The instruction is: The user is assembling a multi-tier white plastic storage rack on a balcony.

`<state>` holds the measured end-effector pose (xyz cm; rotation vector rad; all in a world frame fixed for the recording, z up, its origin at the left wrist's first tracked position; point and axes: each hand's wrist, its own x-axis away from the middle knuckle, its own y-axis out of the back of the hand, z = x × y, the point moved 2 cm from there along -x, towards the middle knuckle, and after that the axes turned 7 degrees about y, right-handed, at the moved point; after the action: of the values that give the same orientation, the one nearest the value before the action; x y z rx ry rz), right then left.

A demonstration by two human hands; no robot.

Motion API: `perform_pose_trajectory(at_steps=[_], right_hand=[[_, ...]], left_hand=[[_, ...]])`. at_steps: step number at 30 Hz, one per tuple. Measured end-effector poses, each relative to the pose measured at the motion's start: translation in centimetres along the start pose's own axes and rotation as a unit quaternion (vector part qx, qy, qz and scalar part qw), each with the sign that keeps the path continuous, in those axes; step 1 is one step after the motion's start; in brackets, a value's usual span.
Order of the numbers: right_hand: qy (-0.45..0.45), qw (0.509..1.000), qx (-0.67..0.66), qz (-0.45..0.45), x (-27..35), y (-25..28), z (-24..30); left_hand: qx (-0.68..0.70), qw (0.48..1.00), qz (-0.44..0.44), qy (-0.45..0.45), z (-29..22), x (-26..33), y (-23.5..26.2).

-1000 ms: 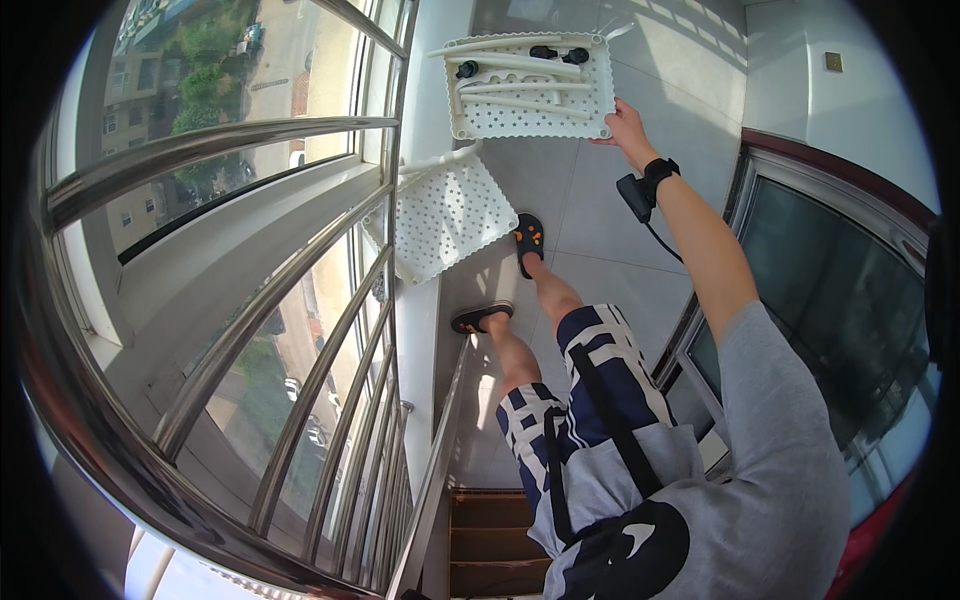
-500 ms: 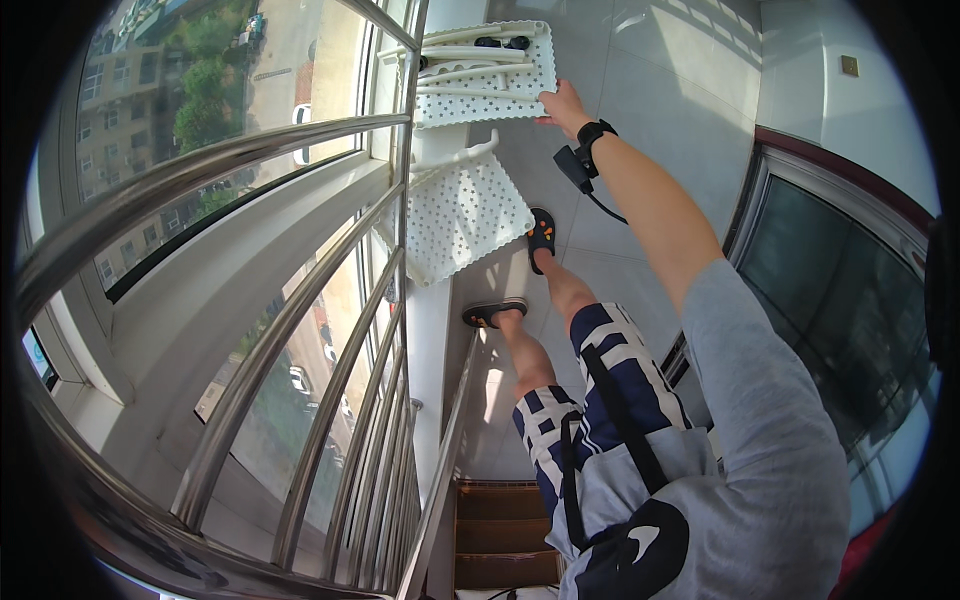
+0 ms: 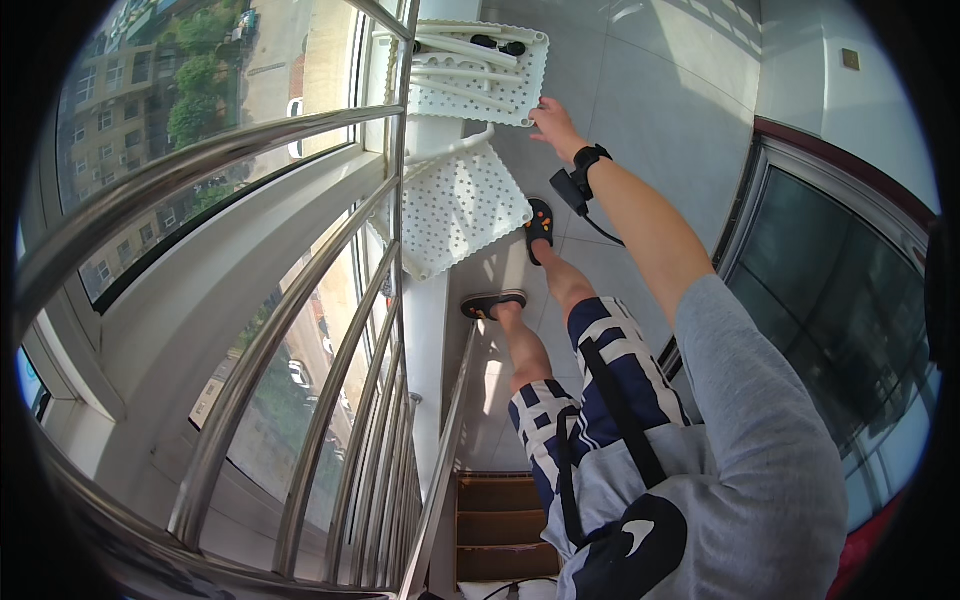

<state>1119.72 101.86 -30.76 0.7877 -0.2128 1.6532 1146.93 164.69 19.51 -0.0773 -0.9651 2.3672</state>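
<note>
A white, dotted plastic shelf board (image 3: 505, 98) with a scalloped edge sits at the top of the head view. Lying on it are several white tubes (image 3: 470, 72) and a pair of small black round parts (image 3: 498, 44), perhaps wheels. My right hand (image 3: 558, 132) is at the board's near right corner, fingers apart; whether the fingertips touch it I cannot tell. Closer to me, a second dotted white board (image 3: 462, 212) lies at an angle, with a curved white tube (image 3: 455, 148) along its far edge. My left hand is out of view.
Metal railing bars (image 3: 290, 300) run down the left side, before a window (image 3: 210, 120). My feet in black clogs (image 3: 541, 222) stand beside the second board. Wooden steps (image 3: 500, 525) lie at the bottom, and a dark glass door (image 3: 830, 270) is on the right.
My right hand has shifted slightly nearer, and its fingers have loosened from the far board's edge. That board has turned a little, its near right corner going left. The view has shifted slightly.
</note>
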Motion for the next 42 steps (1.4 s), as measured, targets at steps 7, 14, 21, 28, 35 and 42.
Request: perform_pose_trajectory(at_steps=[7,14,21,28,35,42], right_hand=[[0.449,0.828,0.306,0.137,7.2,-4.1,4.9],[0.498,0.729,0.456,0.116,7.3,-8.3,2.4],[0.494,0.723,0.470,0.109,6.8,-9.6,2.1],[0.560,0.729,0.377,0.113,7.8,-9.0,4.4],[0.522,0.790,0.307,0.097,11.6,-4.6,7.7],[0.280,0.954,0.102,-0.014,6.5,-0.9,5.7]], left_hand=[[-0.081,0.995,-0.016,-0.050,0.2,1.3,-0.8],[-0.064,0.996,-0.014,-0.064,-0.4,2.7,-1.8],[-0.130,0.987,-0.048,-0.080,0.8,1.7,-0.7],[-0.179,0.976,-0.083,-0.088,2.1,0.2,0.8],[-0.202,0.970,-0.100,-0.094,2.7,-0.2,1.0],[-0.211,0.966,-0.111,-0.102,3.2,-0.4,1.4]])
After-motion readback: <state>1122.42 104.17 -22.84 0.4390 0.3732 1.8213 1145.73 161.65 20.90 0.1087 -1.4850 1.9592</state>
